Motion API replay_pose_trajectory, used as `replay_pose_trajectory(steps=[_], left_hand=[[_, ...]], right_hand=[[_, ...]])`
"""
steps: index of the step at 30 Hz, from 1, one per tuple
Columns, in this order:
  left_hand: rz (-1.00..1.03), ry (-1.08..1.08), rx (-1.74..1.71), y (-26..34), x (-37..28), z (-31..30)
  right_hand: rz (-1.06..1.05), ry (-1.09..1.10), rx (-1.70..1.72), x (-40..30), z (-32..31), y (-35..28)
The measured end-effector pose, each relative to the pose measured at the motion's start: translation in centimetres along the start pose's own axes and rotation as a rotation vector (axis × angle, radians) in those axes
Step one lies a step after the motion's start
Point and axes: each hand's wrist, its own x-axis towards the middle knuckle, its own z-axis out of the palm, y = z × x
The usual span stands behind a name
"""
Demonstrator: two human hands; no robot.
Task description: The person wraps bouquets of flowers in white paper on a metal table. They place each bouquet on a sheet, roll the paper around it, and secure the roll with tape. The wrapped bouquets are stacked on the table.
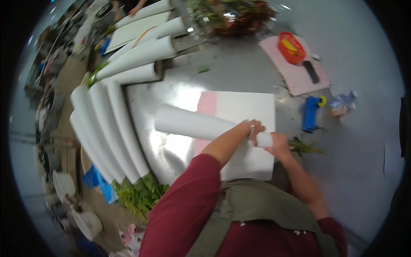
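Observation:
A white paper roll (196,123), wrapped around a bunch of stems (306,147), lies slantwise over a stack of white paper sheets (245,106) with a pink sheet (207,101) at its left side. My left hand (255,128) grips the paper near its narrow right end. Right beside it, my right hand (278,146) closes around that end, where the green stems stick out. What fills the far, wide end of the roll is hidden inside the paper.
Several white paper-wrapped bunches (106,128) lie at the left, leaves showing. A blue tape dispenser (310,114) stands at the right, below a red plastic basket (290,48) on pink paper (297,75). Cellophane-wrapped flowers (237,16) lie at the top. Another person's hand (135,11) shows at upper left.

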Motion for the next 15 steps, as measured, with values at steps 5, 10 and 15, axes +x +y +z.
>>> replay_pose_trajectory(steps=[5,10,15], left_hand=[[-0.089,0.144,0.085,7.6,-2.5,1.0],[-0.117,0.229,0.230,10.4,-2.4,1.7],[-0.104,0.300,0.243,11.9,2.2,0.3]], right_hand=[[-0.048,0.139,0.043,-2.8,-1.0,-2.1],[0.703,0.790,0.491,-2.6,-6.1,7.7],[1.032,0.787,0.774,-1.4,-11.1,17.7]])
